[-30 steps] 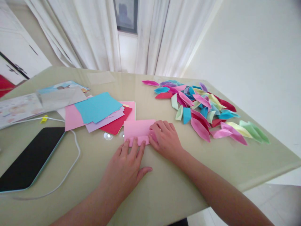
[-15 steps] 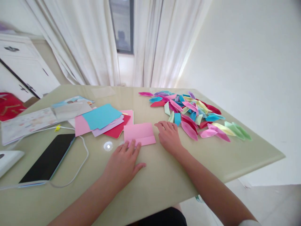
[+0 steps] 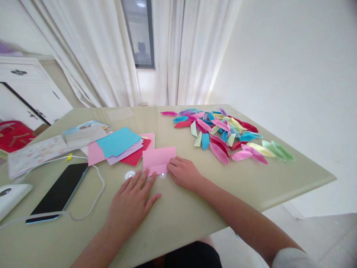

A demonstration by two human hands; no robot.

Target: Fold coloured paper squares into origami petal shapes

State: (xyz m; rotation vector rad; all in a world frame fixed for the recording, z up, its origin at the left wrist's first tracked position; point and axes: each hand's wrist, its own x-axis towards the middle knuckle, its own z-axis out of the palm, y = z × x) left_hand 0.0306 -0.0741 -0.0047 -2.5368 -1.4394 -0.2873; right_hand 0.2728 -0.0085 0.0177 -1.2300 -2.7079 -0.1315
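Observation:
A pink sheet of paper (image 3: 158, 157) lies on the table with a fold running across it, its near strip turned up. My left hand (image 3: 131, 197) is flat and spread, its fingertips resting on the paper's near edge. At the lower right corner, the bent fingers of my right hand (image 3: 184, 173) are closed on the paper, the thumb hidden. Just behind and to the left is a loose stack of coloured paper, with a blue sheet (image 3: 119, 142) on top and a red sheet (image 3: 136, 156) beneath.
Many folded paper pieces (image 3: 220, 130) in several colours are heaped at the back right. On the left lie a phone (image 3: 60, 191), a white cable (image 3: 102, 186), a white device (image 3: 12, 199) and printed packaging (image 3: 39, 150). Curtains (image 3: 167, 52) hang behind the table.
My right hand has moved left and nearer, from beside the paper onto its lower right corner. My left hand has shifted slightly left, still spread at the near edge.

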